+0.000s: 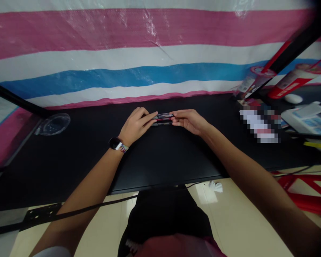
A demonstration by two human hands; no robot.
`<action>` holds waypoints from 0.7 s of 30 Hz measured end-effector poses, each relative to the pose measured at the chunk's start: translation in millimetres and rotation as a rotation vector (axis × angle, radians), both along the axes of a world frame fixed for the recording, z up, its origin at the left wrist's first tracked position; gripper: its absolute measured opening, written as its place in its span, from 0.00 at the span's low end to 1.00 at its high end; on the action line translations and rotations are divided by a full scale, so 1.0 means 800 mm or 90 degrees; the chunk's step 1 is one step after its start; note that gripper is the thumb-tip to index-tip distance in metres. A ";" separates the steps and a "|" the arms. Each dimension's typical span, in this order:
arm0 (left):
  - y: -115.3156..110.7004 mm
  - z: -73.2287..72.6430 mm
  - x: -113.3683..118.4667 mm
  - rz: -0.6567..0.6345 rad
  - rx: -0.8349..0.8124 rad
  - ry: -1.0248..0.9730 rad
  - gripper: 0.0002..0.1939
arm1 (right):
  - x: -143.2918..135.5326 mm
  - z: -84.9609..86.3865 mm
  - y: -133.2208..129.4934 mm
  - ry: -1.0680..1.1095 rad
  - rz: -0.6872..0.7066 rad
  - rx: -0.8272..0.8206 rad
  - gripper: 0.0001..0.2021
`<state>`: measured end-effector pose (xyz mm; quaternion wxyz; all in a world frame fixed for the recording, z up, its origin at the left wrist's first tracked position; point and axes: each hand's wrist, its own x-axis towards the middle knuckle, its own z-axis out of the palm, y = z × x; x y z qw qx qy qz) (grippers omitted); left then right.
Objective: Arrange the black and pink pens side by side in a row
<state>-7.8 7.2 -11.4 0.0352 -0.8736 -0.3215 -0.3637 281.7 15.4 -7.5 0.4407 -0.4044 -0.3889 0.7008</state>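
Observation:
Several slim, pen-like items (164, 119) lie side by side, left to right, over the middle of the black table; dark, silvery and reddish parts show. My left hand (138, 125), with a watch on its wrist, pinches their left ends between thumb and fingers. At the right ends, my right hand (187, 120) has its fingers closed around them. The hands face each other with a short gap between them. Fingers cover both ends of the items, so their exact number and kind cannot be told.
A clear plastic lid (54, 124) rests at the table's left. Toward the right stand two cups with red straws, a nearer one (253, 84) and a red-and-white one (294, 81), beside a white rounded object (293, 99) and papers (309, 119). A striped sheet (149, 73) hangs behind the black table (160, 157).

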 end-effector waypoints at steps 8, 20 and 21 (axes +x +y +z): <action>-0.005 0.007 0.008 0.003 -0.081 -0.032 0.19 | -0.006 0.000 -0.006 -0.009 -0.003 0.084 0.10; 0.000 -0.002 0.010 0.040 -0.272 -0.269 0.14 | -0.003 -0.005 0.005 -0.014 -0.014 0.143 0.17; 0.002 -0.003 0.009 0.034 -0.282 -0.300 0.07 | -0.002 -0.007 0.006 -0.010 -0.018 0.154 0.18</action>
